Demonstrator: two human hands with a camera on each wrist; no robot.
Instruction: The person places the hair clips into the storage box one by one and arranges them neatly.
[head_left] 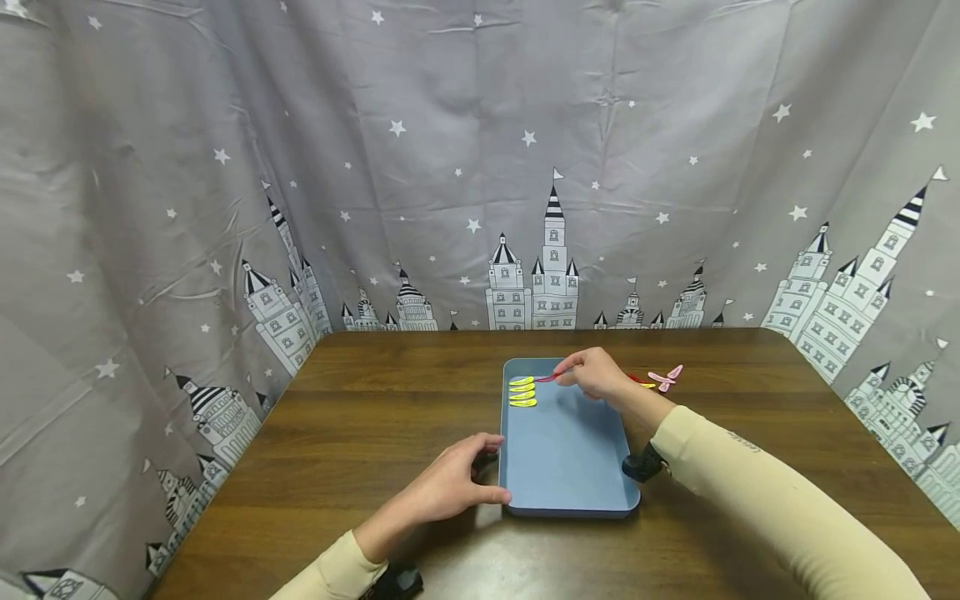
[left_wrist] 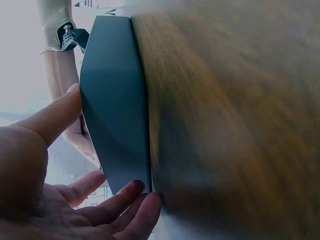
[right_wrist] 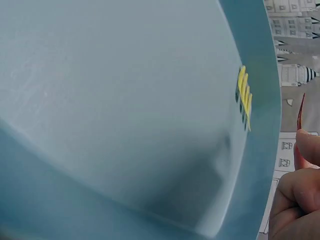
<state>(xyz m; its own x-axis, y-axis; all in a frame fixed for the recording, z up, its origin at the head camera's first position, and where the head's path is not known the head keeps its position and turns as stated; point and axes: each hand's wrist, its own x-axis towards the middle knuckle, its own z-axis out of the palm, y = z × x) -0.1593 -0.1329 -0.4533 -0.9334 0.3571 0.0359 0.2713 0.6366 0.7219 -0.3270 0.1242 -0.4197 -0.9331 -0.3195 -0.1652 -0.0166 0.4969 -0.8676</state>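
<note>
A blue-grey tray (head_left: 570, 454) lies on the table. Inside it, near the far left corner, several yellow snap hair clips (head_left: 522, 392) form a column. My right hand (head_left: 596, 375) pinches a red hair clip (head_left: 547, 378) between thumb and finger, just right of the yellow ones and above the tray floor. In the right wrist view the thin red clip points up from the fingertips. My left hand (head_left: 453, 477) rests against the tray's left side, thumb and fingers spread; the left wrist view shows its fingertips touching the outer wall (left_wrist: 115, 105).
On the wooden table (head_left: 390, 392), right of the tray, lie pink hair clips (head_left: 666, 379), with red and yellow ones partly behind my right wrist. A grey curtain (head_left: 420, 167) with stars and castles hangs behind the table and along its sides.
</note>
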